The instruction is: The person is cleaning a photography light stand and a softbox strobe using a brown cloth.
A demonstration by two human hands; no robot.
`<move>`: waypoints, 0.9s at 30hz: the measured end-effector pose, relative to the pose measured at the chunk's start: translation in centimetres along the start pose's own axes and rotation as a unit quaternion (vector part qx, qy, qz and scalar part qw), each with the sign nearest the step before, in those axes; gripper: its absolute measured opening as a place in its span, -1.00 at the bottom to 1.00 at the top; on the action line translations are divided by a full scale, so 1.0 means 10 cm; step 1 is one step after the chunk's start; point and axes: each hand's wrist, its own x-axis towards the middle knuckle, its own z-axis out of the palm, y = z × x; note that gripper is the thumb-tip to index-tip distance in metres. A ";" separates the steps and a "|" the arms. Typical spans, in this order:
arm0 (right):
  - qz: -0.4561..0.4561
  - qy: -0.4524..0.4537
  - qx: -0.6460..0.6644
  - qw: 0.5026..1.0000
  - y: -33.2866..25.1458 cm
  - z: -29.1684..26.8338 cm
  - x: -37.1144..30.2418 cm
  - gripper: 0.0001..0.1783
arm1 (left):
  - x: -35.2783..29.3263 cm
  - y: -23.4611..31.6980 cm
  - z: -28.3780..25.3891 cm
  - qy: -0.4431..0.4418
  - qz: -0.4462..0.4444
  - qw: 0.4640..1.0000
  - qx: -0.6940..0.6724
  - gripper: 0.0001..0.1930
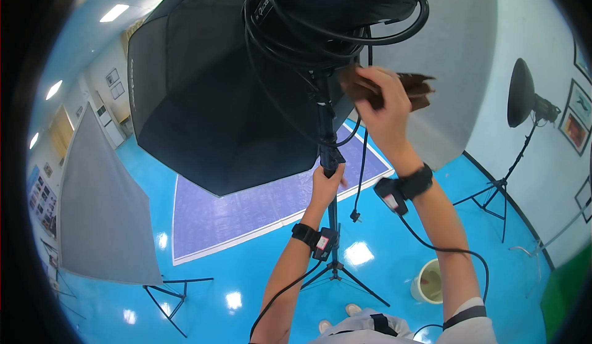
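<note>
Left hand is wrapped around the stand pole, whose long axis runs near upright, below the black light head. Right hand is closed on a folded brown cloth, which lies crosswise to the pole, right of its top. Right hand is nearer the head; left hand sits lower on the pole. Motion blur: cannot tell whether the cloth's left end touches the pole top or hangs just beside it.
</note>
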 end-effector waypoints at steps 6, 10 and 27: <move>0.054 -0.088 0.041 0.994 0.05 0.28 -0.18 -0.64 | -0.05 0.09 0.09 0.072 -0.075 0.992 -0.076 -0.79; 0.076 -0.126 0.031 0.989 0.28 0.08 -0.32 -0.72 | -0.04 -0.01 0.15 0.118 -0.060 0.991 -0.034 -0.84; -0.004 -0.136 0.048 0.990 0.12 0.25 0.11 -0.59 | -0.05 -0.17 0.14 0.128 -0.022 0.991 -0.034 -0.83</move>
